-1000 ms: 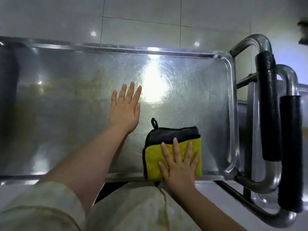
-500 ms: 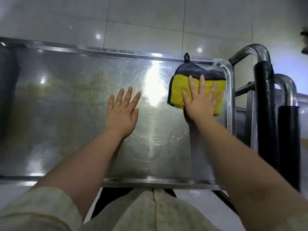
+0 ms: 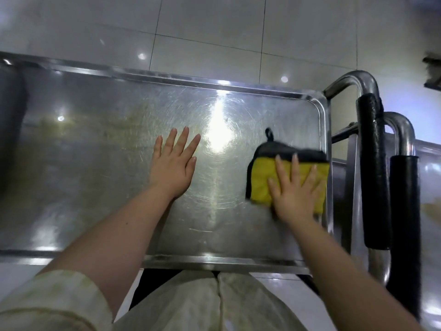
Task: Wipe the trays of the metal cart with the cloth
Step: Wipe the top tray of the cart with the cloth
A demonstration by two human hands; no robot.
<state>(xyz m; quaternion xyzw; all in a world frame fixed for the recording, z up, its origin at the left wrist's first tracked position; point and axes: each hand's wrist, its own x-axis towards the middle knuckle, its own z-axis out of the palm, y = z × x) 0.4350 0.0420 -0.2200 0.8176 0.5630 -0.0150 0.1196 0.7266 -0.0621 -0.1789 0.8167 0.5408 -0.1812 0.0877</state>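
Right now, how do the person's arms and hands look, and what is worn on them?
The left hand and the right hand are bare: no gloves, rings or watch show. Both forearms are bare too. A pale cream sleeve ends near the left elbow; the right arm shows no sleeve in view.

We note one head-worn wide-angle view, looking steeply down, close over the cart tray (image 3: 100, 163).
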